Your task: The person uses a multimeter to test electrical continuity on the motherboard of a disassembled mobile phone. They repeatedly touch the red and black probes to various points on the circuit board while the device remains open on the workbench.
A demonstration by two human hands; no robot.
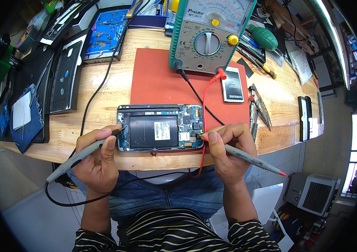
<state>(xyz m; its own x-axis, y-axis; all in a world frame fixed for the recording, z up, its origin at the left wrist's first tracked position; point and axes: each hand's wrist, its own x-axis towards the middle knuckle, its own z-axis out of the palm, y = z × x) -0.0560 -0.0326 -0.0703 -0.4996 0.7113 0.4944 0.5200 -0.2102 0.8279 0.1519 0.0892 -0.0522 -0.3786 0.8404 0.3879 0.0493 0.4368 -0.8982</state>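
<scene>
An opened smartphone (153, 131) lies flat near the table's front edge, its circuit board and black battery bay exposed. My left hand (98, 170) is closed around a grey multimeter probe (72, 163) with a black cable, its tip at the phone's left end. My right hand (232, 161) pinches a second grey probe (252, 158) with red ends, its tip at the board's lower right corner. Whether either tip touches metal is too small to tell. Behind the phone stands a green-and-grey analog multimeter (201, 38), with black and red leads plugged in.
A red mat (153, 80) lies under the multimeter and part of the phone. On its right side rests a phone battery (233, 86), with tweezers (263, 107) beyond. Phone housings (65, 77) and a blue tray of small parts (106, 33) occupy the left.
</scene>
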